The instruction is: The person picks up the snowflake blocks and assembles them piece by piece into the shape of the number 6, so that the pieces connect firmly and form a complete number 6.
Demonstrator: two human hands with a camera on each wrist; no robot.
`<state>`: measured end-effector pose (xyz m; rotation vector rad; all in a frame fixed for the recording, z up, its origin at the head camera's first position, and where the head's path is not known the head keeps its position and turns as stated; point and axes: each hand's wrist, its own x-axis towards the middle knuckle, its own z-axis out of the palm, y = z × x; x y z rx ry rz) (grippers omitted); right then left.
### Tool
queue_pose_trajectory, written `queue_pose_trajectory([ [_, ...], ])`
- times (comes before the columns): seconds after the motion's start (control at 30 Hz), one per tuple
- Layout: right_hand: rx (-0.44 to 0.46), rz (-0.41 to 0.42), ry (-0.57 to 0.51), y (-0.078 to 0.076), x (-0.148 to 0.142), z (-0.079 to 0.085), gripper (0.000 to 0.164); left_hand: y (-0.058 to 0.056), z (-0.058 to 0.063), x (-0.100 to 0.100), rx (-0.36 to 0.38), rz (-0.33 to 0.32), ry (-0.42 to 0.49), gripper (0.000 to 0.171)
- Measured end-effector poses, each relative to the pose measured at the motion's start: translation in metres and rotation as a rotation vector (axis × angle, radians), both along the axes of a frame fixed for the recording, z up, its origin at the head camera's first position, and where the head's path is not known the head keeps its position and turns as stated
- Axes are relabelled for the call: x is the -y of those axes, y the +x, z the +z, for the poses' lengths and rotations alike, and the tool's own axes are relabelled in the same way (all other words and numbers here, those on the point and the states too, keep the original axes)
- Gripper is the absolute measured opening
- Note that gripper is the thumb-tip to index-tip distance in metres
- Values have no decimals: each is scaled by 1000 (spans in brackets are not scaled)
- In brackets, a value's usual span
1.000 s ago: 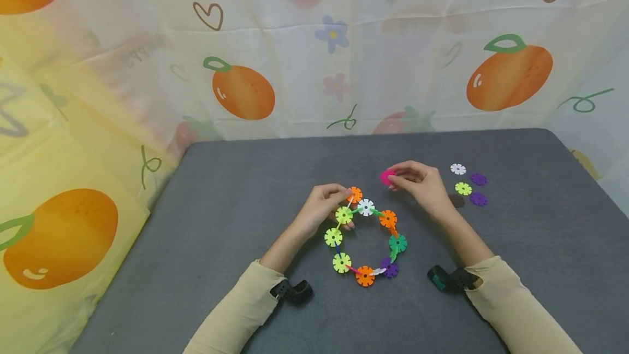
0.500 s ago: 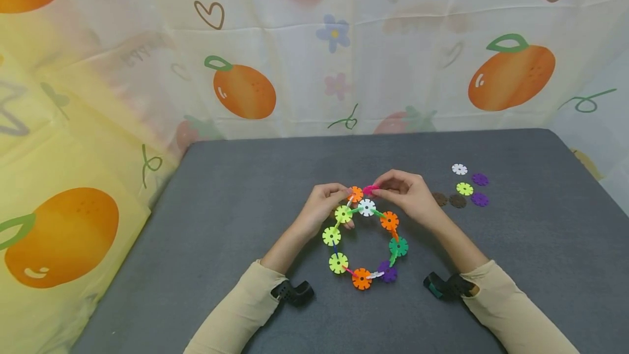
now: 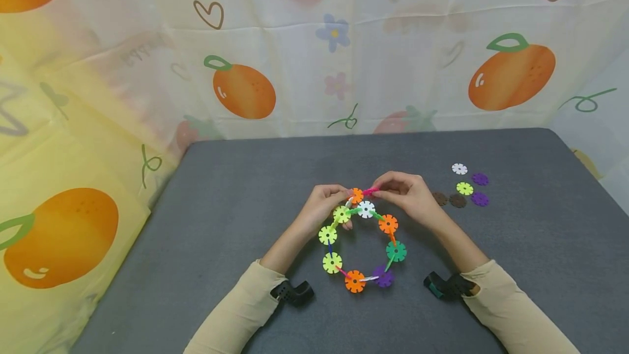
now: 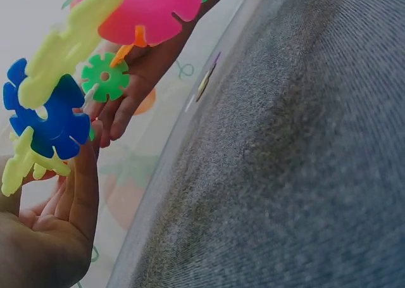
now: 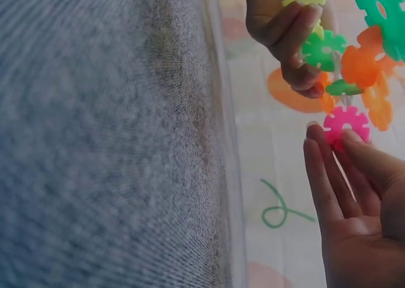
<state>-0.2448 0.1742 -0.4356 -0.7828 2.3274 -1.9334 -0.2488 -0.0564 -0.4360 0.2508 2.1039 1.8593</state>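
A ring of joined, notched plastic snowflake discs (image 3: 327, 235) hangs above the table, its yellow-green, orange, purple, green and white pieces slotted edge to edge. My left hand (image 3: 320, 211) grips it at the top left, beside an orange disc (image 3: 357, 195) that sticks out above the ring. Between thumb and fingers my right hand (image 3: 407, 196) pinches a pink snowflake disc (image 5: 346, 125), seen edge-on in the head view and touching the orange one. Whether the two are slotted together I cannot tell. In the left wrist view, a blue disc (image 4: 47, 120) sits near the left fingers.
On the grey table (image 3: 236, 179), right of my right hand, lie several loose discs: a white disc (image 3: 459, 169), a yellow-green disc (image 3: 464, 189), purple discs (image 3: 480, 199) and brown discs (image 3: 458, 201). A fruit-printed cloth (image 3: 295, 42) hangs behind the table.
My right hand has moved left and slightly down, bringing the pink disc against the orange disc. The lower part of the ring has swung a little left and down. My left hand has barely moved.
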Motion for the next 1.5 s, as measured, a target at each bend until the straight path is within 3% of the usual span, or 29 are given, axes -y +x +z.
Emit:
queue_pose_trajectory([
  [0.23,0,-30,11,1,-1,2,14,1,3,2,-21,-19,62,30],
  [0.4,6,-23,12,2,0,4,16,1,6,5,9,-64,101,31],
  [0.87,-67,-5,33,5,0,8,11,1,6,7,11,-144,92,30],
  [1.1,-116,-11,38,8,4,7,10,2,6,4,-128,-93,-3,26],
  [1.33,-185,-29,31,10,9,8,8,4,8,0,-79,-80,69,22],
  [1.5,-100,-36,64,8,6,10,11,4,7,-2,-84,-41,35,22],
])
